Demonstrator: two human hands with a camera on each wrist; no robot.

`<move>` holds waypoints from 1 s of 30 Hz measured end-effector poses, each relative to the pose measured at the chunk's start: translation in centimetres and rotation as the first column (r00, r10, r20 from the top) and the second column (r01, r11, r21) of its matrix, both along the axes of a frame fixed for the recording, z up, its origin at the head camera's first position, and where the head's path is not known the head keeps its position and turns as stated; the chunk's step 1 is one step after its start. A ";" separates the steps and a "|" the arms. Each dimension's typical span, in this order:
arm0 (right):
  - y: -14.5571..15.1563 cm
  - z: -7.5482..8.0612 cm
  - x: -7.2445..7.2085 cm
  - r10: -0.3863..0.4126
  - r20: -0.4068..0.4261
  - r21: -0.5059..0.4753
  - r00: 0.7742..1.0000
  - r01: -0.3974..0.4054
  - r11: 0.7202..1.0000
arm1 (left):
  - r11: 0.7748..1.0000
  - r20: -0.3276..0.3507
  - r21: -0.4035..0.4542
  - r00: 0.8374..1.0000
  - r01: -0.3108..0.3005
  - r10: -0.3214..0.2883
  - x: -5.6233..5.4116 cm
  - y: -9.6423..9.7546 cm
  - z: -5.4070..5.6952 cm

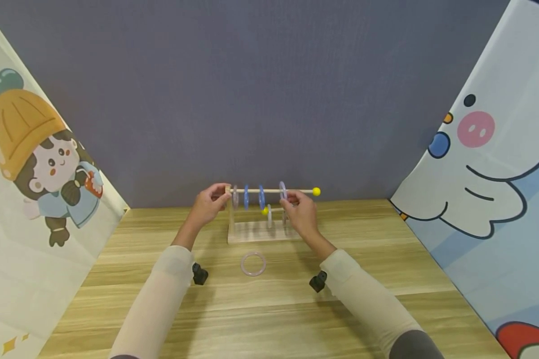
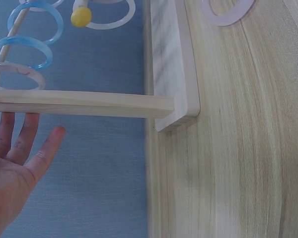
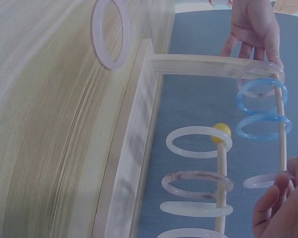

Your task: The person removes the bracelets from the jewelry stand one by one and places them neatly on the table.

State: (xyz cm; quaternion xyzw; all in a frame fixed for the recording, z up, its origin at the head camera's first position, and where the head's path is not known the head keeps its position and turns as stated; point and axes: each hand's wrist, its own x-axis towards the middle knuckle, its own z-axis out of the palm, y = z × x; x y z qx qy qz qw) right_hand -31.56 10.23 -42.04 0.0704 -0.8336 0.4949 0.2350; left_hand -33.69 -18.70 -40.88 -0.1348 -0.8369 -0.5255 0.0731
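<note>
A wooden bangle rack [image 1: 251, 235] stands at the back of the table. My left hand [image 1: 208, 203] pinches the top of its left post, with the other fingers extended behind the wood in the left wrist view. On the upper rod [image 1: 271, 191], near the post, hang a pale brownish bangle [image 1: 235, 197] and two blue bangles [image 1: 262, 197]. Farther right, my right hand [image 1: 303, 214] pinches a lilac bangle [image 1: 282, 187] that encircles the same rod. Several white and marbled bangles [image 3: 176, 208] hang on the lower rod [image 3: 221, 166]. Fingers partly hide the lilac bangle.
A pink bangle [image 1: 253, 274] lies flat on the wooden table in front of the rack. Yellow balls cap the upper rod's end [image 1: 316, 191] and the lower rod's end [image 3: 221, 130]. A grey-blue wall [image 1: 269, 99] stands behind, with cartoon-printed sheets [image 1: 498, 164] at both sides.
</note>
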 end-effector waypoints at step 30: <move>2.6 -0.4 -0.2 -0.036 -0.019 -0.056 0.999 0.035 0.998 | 1.000 -0.002 0.019 1.000 -0.005 0.005 0.1 0.3 0.0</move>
